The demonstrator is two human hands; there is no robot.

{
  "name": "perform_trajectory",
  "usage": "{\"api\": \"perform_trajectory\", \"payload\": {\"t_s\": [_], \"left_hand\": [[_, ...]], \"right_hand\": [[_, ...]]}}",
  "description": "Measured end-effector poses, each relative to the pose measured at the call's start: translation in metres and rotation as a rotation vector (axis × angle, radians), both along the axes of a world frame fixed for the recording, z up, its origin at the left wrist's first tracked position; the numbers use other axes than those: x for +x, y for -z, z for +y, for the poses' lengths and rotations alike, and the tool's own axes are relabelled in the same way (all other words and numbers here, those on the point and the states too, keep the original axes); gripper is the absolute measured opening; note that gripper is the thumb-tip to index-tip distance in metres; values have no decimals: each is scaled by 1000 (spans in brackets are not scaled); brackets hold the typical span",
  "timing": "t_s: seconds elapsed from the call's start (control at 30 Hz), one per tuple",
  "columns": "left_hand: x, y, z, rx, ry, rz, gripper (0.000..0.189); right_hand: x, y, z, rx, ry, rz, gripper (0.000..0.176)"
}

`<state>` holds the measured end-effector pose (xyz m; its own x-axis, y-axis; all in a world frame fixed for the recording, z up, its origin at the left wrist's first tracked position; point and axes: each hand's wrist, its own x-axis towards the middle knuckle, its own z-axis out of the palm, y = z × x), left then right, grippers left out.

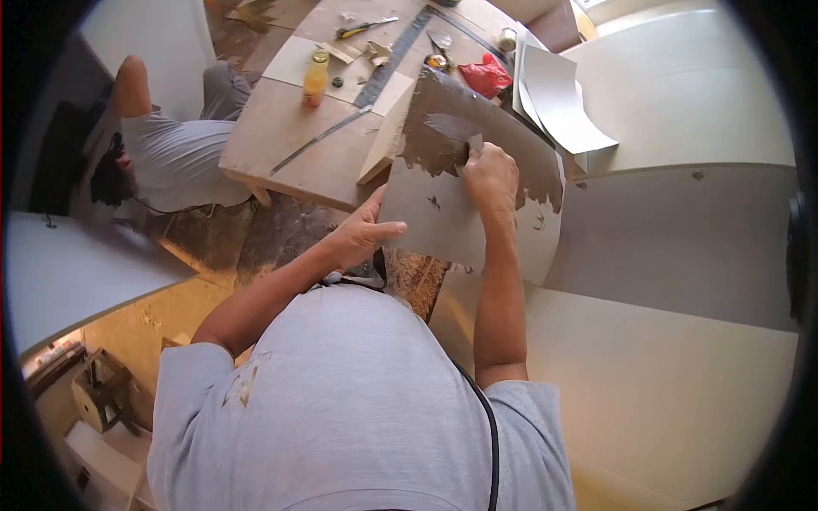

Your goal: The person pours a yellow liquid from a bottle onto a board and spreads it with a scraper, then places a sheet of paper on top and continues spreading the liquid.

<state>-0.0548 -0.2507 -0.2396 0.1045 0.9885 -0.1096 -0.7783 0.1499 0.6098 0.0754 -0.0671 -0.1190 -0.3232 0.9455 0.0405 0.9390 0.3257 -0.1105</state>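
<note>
A grey sheet (443,226) lies tilted before me, its upper part coated with a brown, glue-like paste (434,140) that ends in a ragged edge. My left hand (362,237) grips the sheet's left edge, thumb on top and fingers partly hidden underneath. In my right hand (494,177) is a small flat scraper (475,146), pressed against the sheet at the border of the paste. A few brown smears dot the uncoated part below. Under the sheet's upper left side shows a wooden board (388,140).
The wooden table (273,128) carries a bottle of yellow liquid (315,78), a utility knife (366,28), a red bag (486,77), a small jar (508,39) and white sheets (558,102). Another person (183,157) is low at the left. Large pale panels (673,375) stand at right.
</note>
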Motion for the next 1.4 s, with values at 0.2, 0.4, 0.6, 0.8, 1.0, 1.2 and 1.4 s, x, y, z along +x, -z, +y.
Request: {"api": "perform_trajectory", "payload": {"t_s": [0.2,0.4,0.6,0.8,1.0,1.2,1.4], "left_hand": [[2,-3,2,129,-2,46,96],[-2,-7,4,188,-80,211,99],[-25,-17,-1,82,-49,153,96],[-31,0,4,53,-26,204,94],[-27,14,8,91,-86,202,95],[-27,4,4,55,-64,65,97],[-27,1,4,51,-115,243,98]], "right_hand": [[-41,-4,-17,-38,-214,33,27],[-54,-22,-16,-30,-505,125,26],[-78,-17,-12,-69,-572,118,28],[-88,-20,-7,-79,-675,57,24],[-78,-25,-22,-98,-914,58,23],[-97,-23,6,-53,-794,64,22],[-99,-18,-16,-68,-898,-101,21]]}}
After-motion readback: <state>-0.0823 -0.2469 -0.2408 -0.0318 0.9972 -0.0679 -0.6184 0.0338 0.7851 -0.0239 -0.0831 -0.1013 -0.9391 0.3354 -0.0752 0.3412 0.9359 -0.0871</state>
